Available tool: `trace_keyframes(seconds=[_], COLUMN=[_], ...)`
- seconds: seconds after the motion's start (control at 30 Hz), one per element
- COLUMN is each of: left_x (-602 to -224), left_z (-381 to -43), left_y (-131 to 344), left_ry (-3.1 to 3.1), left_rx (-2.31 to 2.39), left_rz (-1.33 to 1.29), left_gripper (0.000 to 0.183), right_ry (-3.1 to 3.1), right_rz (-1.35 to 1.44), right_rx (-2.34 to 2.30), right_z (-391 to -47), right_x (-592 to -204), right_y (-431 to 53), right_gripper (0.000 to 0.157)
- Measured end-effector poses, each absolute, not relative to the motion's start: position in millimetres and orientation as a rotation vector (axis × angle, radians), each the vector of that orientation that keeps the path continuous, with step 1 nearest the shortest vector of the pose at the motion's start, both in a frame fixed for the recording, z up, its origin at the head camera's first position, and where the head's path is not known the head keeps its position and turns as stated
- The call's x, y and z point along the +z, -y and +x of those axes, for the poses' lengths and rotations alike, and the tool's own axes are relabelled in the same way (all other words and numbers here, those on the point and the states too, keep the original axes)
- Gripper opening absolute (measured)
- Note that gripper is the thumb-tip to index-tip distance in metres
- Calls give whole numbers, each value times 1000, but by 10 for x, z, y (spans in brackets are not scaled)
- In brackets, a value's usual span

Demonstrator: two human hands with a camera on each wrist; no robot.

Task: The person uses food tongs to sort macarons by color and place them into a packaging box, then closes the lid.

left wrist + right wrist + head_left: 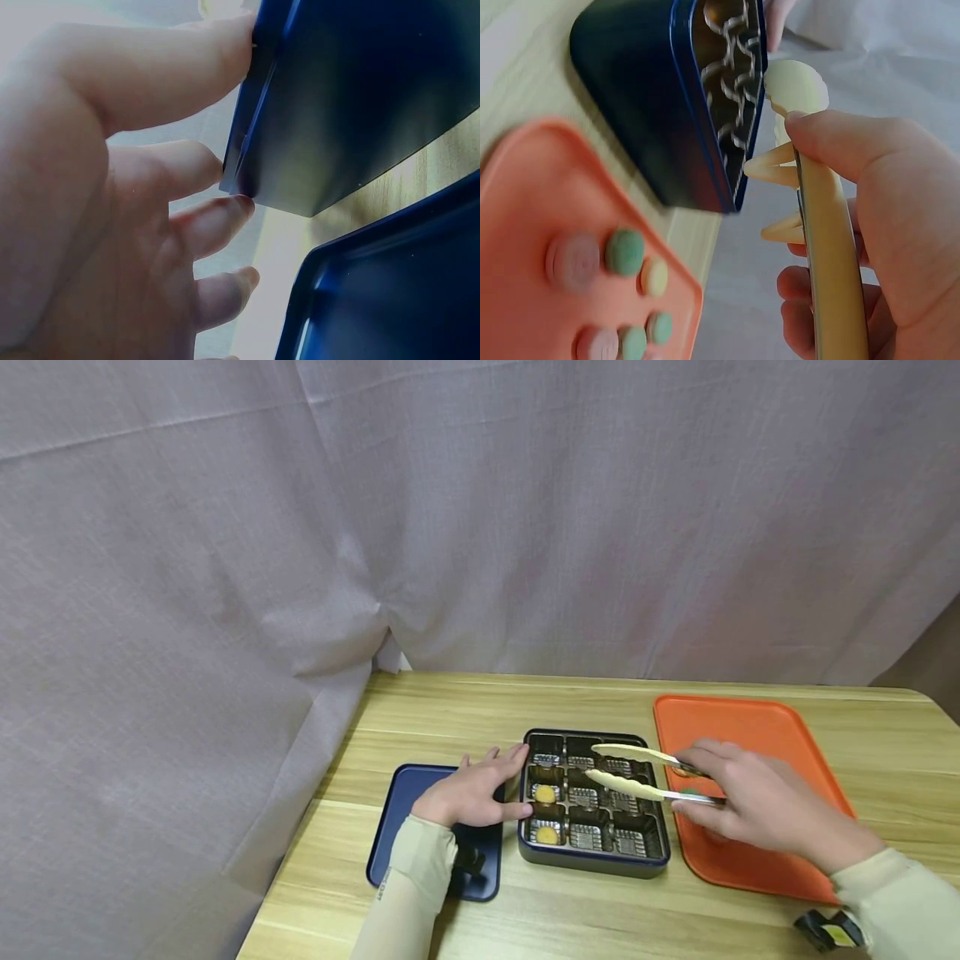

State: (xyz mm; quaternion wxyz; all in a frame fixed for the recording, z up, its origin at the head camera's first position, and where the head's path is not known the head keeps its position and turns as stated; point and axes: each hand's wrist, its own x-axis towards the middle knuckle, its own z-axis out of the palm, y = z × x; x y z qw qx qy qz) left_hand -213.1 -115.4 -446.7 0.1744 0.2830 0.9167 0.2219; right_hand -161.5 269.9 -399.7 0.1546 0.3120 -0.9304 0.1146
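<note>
A dark blue box [592, 863] with a black divided insert [587, 818] stands on the table. Two yellow macarons [545, 794] sit in its left column, one in the middle compartment and one in the front one. My left hand [472, 789] touches the box's left rim with thumb and fingertips, fingers spread. In my right hand [757, 797] I hold a pair of tongs [628, 786] with cream-coloured tips. The tips are spread above the right part of the box, and I see nothing between them.
Right of the box lies an orange tray [738, 718]. It carries several macarons, among them a pink one [574, 262], a green one [624, 252] and a yellow one [654, 277]. A blue lid [397, 827] lies partly under my left arm. Grey curtain [525, 527] hangs behind the table.
</note>
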Motion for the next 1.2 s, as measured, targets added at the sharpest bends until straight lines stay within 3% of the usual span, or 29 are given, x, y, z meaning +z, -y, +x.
trace_keyframes(seconds=[0.7, 1.2], left_x=[-4480, -4469], left_z=[-2134, -2127], left_y=[1167, 1172], left_ry=[-2597, -2595], left_rx=[638, 633], left_rz=[806, 811], left_gripper=[93, 93], right_ry=[2795, 2923], right_rz=[593, 503], right_rx=[278, 230], right_z=[-1620, -1672], right_x=[-4155, -4340], right_y=[-3550, -3760], right_gripper=[54, 59])
